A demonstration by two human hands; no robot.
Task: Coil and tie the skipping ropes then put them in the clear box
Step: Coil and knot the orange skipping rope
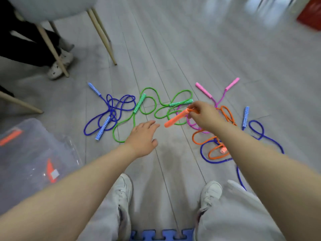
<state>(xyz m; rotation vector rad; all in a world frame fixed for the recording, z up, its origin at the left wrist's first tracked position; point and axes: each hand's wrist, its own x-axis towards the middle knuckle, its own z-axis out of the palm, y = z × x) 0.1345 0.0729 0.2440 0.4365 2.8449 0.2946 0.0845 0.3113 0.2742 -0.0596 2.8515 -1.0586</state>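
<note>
Several skipping ropes lie tangled on the grey floor. My right hand [205, 116] pinches the top of an orange handle [175, 119] and lifts it; its orange rope [215, 152] trails in loops under my right forearm. My left hand [143, 138] hovers with its fingers straight and empty, just left of that handle. A green rope [133, 119] with patterned handles lies beyond my hands. A blue rope [111, 115] sits further left. A pink rope [206, 92] lies behind my right hand. Another blue rope [260, 133] curls at the right. The clear box [34, 153] stands at the lower left.
A chair with wooden legs [104, 35] stands at the upper left, with another person's feet in slippers [60, 65] beside it. A red object [311, 14] sits at the far top right. My white shoes [123, 192] and a blue foam mat edge [161, 235] are below.
</note>
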